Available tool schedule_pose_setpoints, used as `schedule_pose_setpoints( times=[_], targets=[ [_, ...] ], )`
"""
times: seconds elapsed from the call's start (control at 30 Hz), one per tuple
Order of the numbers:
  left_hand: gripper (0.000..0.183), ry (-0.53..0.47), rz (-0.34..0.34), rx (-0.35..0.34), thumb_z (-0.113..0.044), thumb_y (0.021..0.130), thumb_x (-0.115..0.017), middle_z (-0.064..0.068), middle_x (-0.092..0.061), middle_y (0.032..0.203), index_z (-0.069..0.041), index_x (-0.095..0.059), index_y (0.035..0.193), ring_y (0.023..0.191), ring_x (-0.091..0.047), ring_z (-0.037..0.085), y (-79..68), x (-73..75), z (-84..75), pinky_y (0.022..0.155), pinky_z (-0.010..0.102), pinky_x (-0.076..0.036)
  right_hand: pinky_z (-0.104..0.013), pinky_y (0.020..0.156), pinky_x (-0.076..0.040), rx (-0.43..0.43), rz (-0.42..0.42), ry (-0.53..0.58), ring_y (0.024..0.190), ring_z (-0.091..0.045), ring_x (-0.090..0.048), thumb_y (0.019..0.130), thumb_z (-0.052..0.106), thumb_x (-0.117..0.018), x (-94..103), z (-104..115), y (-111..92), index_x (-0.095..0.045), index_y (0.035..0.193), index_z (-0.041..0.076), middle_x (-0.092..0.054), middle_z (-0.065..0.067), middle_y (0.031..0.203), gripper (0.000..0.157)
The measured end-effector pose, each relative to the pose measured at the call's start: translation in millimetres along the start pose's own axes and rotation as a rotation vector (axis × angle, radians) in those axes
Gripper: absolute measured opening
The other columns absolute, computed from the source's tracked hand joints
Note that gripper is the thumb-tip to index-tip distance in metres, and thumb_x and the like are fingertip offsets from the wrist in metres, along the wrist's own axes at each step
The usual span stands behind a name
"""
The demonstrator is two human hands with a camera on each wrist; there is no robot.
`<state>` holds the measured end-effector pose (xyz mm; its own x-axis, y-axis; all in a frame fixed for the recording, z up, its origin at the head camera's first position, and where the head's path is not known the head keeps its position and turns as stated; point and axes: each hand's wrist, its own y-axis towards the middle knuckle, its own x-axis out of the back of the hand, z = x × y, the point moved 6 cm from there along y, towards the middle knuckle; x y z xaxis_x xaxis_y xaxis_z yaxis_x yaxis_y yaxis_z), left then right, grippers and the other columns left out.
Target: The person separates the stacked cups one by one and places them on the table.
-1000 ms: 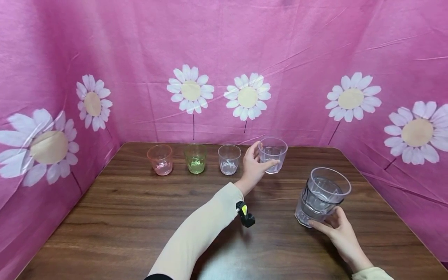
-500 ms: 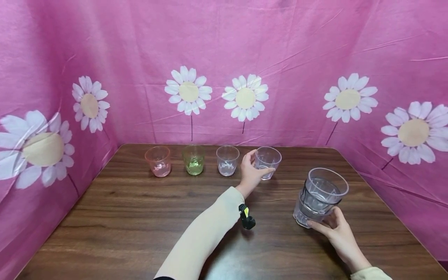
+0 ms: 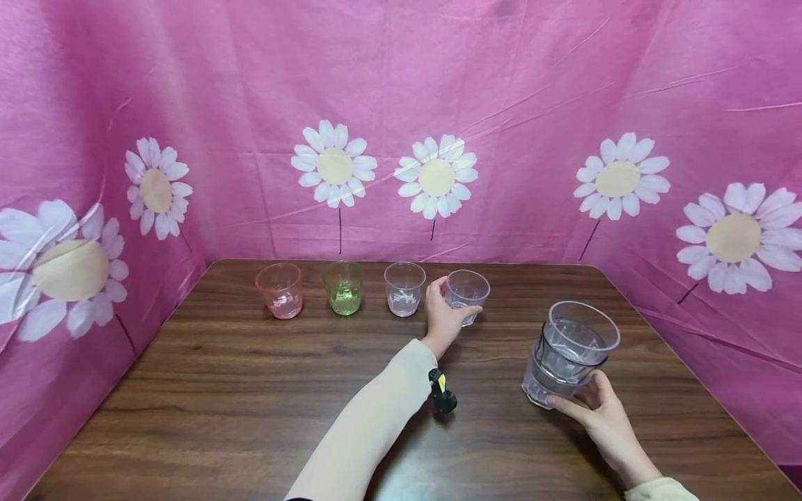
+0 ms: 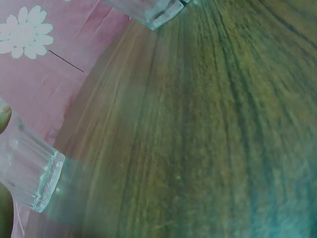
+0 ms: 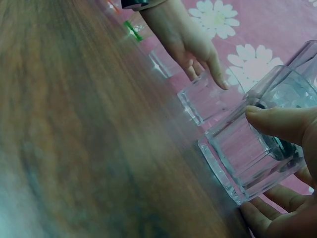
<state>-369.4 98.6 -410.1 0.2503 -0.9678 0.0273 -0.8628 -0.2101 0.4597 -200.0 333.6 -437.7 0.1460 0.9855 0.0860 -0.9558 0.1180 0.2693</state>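
Note:
With thumb and fingers my left hand (image 3: 442,319) holds a clear faceted cup (image 3: 468,284) at the right end of a row of cups. The same cup (image 4: 30,166) shows upright at the left edge of the left wrist view, its base close over the tabletop. My right hand (image 3: 606,426) grips the lower part of a stack of nested clear cups (image 3: 567,362), one with a black rim. This stack leans a little to the right. In the right wrist view my thumb (image 5: 277,121) and fingers wrap the stacked cups (image 5: 237,158).
Left of the held cup, a pinkish-orange cup (image 3: 280,296), a green cup (image 3: 343,292) and a clear cup (image 3: 404,292) stand upright along the back of the brown wooden table (image 3: 263,403). A pink cloth (image 3: 520,83) with daisies hangs around the table's back and sides.
My left hand has brought its clear cup down and to the left, nearer the table and the row. My right hand has stayed almost still with the stack.

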Motion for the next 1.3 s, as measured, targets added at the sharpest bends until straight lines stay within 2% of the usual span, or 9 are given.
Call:
schedule_pose_setpoints(
  times=[0.13,0.4,0.73,0.93,1.1,1.3],
  targets=[
    [0.081,0.049,-0.022,0.002,-0.006,0.055,-0.097,0.017,-0.053,0.117,0.003,-0.052,0.122,0.111,-0.052,0.034,-0.5,1.6,4.3,0.101,0.039,-0.046,-0.013,0.077,-0.052,0.002,0.0,-0.004,0.098,0.002,-0.062,0.078,-0.018,-0.07,-0.5,0,0,-0.048,0.122,0.019,-0.064,0.016,0.111,0.062],
    [0.082,0.072,-0.001,-0.05,-0.006,0.055,-0.097,0.02,-0.051,0.118,0.003,-0.049,0.121,0.112,-0.051,0.037,2.3,-0.5,3.9,0.102,0.038,-0.044,-0.013,0.078,-0.053,0.002,0.002,0.002,0.099,0.002,-0.062,0.078,-0.018,-0.07,-0.7,2,0,-0.048,0.123,0.019,-0.064,0.016,0.112,0.062],
    [0.088,0.117,-0.007,0.005,-0.013,0.054,-0.099,0.016,-0.049,0.12,0.0,-0.048,0.124,0.114,-0.049,0.03,0.1,-0.2,-0.1,0.104,0.037,-0.044,-0.015,0.076,-0.054,-0.022,-0.003,0.001,0.098,0.002,-0.062,0.08,-0.017,-0.07,0.9,1,-1,-0.048,0.122,0.019,-0.065,0.015,0.11,0.06],
    [0.094,0.162,-0.003,0.0,-0.024,0.056,-0.099,0.013,-0.051,0.124,-0.001,-0.049,0.131,0.116,-0.049,0.027,2.2,2.5,-9.8,0.105,0.037,-0.043,-0.014,0.077,-0.053,-0.02,-0.003,0.003,0.098,0.002,-0.062,0.079,-0.017,-0.07,0.5,2,-2,-0.048,0.122,0.018,-0.065,0.016,0.11,0.06],
    [0.094,0.15,0.003,-0.031,-0.025,0.058,-0.098,0.014,-0.05,0.127,0.002,-0.048,0.133,0.118,-0.049,0.027,4.6,3.4,-17.8,0.106,0.037,-0.041,-0.013,0.078,-0.053,-0.021,-0.005,-0.004,0.098,0.003,-0.062,0.079,-0.018,-0.07,0.3,2,-1,-0.048,0.122,0.019,-0.065,0.017,0.11,0.061],
    [0.089,0.071,-0.017,-0.078,-0.023,0.063,-0.096,0.013,-0.051,0.129,0.001,-0.048,0.134,0.121,-0.049,0.028,7.1,6.9,-29.5,0.107,0.036,-0.04,-0.013,0.078,-0.052,-0.015,-0.006,0.002,0.099,0.002,-0.061,0.079,-0.02,-0.068,-0.1,2,0,-0.048,0.122,0.02,-0.065,0.016,0.111,0.062]
  ],
)
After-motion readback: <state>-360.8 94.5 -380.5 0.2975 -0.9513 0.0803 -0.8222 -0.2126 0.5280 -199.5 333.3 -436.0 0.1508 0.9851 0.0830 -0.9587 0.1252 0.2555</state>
